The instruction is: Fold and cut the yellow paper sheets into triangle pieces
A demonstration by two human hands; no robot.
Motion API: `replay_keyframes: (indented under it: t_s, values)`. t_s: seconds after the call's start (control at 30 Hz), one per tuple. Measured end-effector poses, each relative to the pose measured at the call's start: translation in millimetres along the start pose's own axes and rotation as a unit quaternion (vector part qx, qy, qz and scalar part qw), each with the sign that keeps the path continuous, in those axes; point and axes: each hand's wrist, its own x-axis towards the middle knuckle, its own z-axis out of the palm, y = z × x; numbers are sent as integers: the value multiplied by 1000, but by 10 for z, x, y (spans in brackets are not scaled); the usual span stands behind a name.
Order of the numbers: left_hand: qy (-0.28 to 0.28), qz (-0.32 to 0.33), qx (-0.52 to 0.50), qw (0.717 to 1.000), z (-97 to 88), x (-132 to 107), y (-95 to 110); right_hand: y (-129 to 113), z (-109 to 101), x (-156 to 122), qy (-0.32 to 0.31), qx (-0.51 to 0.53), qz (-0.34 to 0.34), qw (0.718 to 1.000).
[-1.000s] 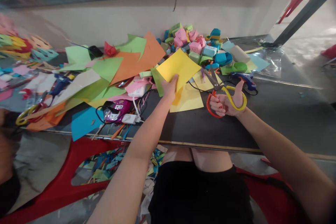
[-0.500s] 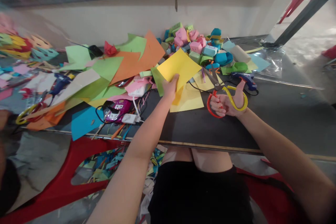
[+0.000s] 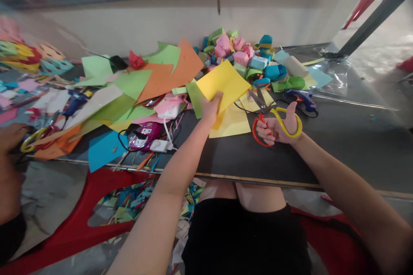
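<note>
My left hand (image 3: pixel 211 108) grips a yellow sheet of paper (image 3: pixel 223 80) near its lower edge, thumb on top. In my right hand (image 3: pixel 274 129) is a pair of scissors (image 3: pixel 264 108) with one red and one yellow handle loop; my thumb passes through the yellow loop and my fingers through the red one. The blades are parted and point toward the right corner of the yellow sheet. Pale yellow paper (image 3: pixel 234 122) lies on the table beneath the held sheet.
Folded paper pieces (image 3: pixel 240 53) are heaped at the back. A glue gun (image 3: pixel 301 99) lies right of the scissors. Orange paper (image 3: pixel 174 75), a purple power strip (image 3: pixel 146 134) and blue paper (image 3: pixel 106 148) lie to the left. Another person's hand (image 3: pixel 13 136) is at the far left.
The yellow sheet in my left hand has shifted slightly right. My right hand has moved a little left with the scissors. The other person's hand has come further into view.
</note>
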Motion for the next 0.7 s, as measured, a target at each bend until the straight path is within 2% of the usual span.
replay_keyframes:
  t_s: [0.2,0.37,0.57,0.7]
  values:
    - [-38,53,70,995,-57,-29,-9,-3,-27,-19,28,-13,-9,999]
    - [-62,41,54,996,-80,-119,79,21,-14,-16,70,-43,-29,996]
    - [-76,26,57,995,-76,-193,138,44,-23,-8,67,-68,-24,995]
    - [-62,49,43,996,-67,-227,141,62,-61,4,64,-79,-29,994]
